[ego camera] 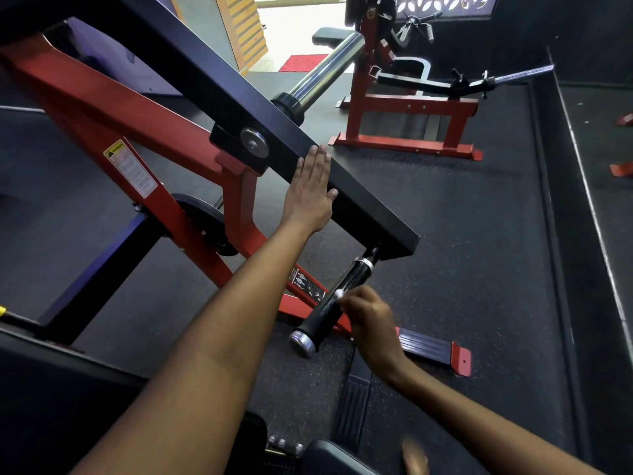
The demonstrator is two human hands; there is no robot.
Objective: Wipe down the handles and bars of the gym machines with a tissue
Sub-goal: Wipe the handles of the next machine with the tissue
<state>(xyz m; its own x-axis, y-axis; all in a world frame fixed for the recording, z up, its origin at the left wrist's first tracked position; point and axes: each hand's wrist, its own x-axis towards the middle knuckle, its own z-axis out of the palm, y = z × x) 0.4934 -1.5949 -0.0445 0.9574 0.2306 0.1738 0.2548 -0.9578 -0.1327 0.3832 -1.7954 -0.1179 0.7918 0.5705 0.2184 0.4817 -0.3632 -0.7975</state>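
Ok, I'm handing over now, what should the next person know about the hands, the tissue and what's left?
Left hand: open, flat against the black lever arm, steadying it.
Right hand: blurred, pinching a small white tissue against the black handle.
Done: cannot tell how much of the handle is wiped.
Left: finish this handle, then the chrome bar and the other machines.

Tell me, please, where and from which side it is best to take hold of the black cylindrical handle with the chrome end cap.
Probably the middle of the black cylindrical handle, between its chrome end cap and upper collar, coming from its right side. The round shaft lets fingers wrap it, and the right hand already meets it there with a small white tissue. The left hand lies flat on the black bar.
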